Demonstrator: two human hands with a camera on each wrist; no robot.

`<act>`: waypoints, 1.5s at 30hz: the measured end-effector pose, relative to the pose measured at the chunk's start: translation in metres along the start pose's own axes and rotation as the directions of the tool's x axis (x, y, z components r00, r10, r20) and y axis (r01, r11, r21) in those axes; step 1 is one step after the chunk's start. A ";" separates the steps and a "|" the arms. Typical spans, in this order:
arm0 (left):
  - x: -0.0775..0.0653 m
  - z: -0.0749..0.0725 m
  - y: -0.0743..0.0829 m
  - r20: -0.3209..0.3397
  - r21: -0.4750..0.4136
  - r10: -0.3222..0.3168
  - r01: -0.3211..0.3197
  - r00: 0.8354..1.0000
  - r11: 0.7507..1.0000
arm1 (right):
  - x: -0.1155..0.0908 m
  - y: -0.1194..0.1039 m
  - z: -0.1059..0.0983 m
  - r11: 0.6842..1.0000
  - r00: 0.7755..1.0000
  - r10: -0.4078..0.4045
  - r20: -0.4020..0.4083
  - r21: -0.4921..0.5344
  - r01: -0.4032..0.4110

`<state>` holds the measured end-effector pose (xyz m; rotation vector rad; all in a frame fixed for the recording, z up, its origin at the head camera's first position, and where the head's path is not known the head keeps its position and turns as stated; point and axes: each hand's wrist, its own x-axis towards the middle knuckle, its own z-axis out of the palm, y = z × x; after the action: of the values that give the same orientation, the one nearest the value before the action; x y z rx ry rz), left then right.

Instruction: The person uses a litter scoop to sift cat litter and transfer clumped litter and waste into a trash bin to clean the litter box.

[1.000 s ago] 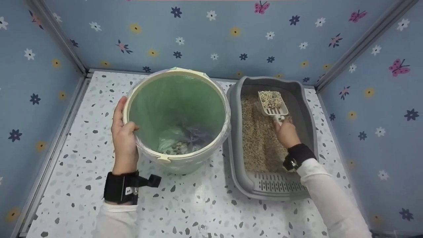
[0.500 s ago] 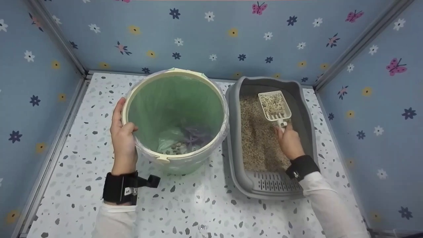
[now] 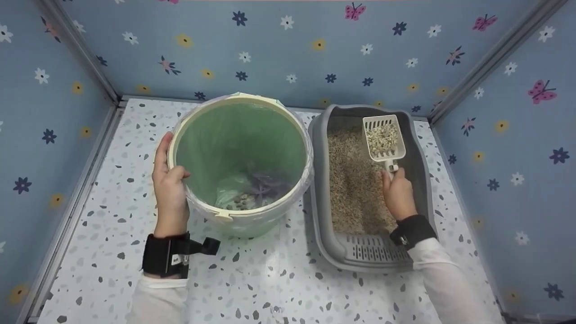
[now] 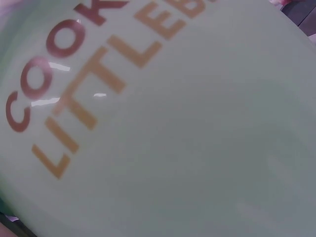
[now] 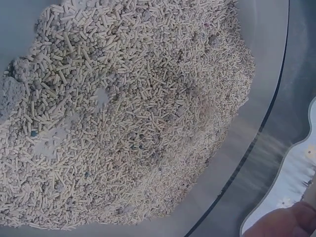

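Note:
In the head view, my left hand (image 3: 172,193) grips the cream rim of a round trash bin (image 3: 174,157), thumb over the edge and fingers along the outside. The bin has a greenish plastic liner, with small clumps (image 3: 243,201) at the bottom. Lettering marks the bin's pale outer wall (image 4: 197,128) in the left wrist view. My right hand (image 3: 399,193) holds the handle of a white slotted litter scoop (image 3: 370,135), raised over the grey litter box (image 3: 318,202). Pale litter lies in the scoop. The right wrist view shows pellet litter (image 5: 148,108) and part of my right hand (image 5: 281,222).
Bin and litter box stand side by side on a speckled white floor (image 3: 270,288). Blue flowered panels (image 3: 288,49) with grey metal edging rise behind and on both sides. A perforated step (image 3: 378,247) forms the litter box's near end.
The scoop and right hand have shifted slightly to the right. The heap in the scoop is smaller and flatter, and more slots show. My left hand and the bin have stayed put.

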<state>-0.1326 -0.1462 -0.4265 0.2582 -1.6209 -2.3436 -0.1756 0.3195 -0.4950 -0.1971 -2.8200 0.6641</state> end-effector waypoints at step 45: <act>-0.001 0.002 -0.001 0.008 -0.008 0.026 -0.026 1.000 1.000 | -0.006 0.007 -0.015 0.923 0.919 -0.338 -0.200 -0.263 0.282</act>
<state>-0.1321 -0.1442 -0.4266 0.2243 -1.6085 -2.3345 -0.1657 0.3312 -0.4863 0.1269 -2.6004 0.2237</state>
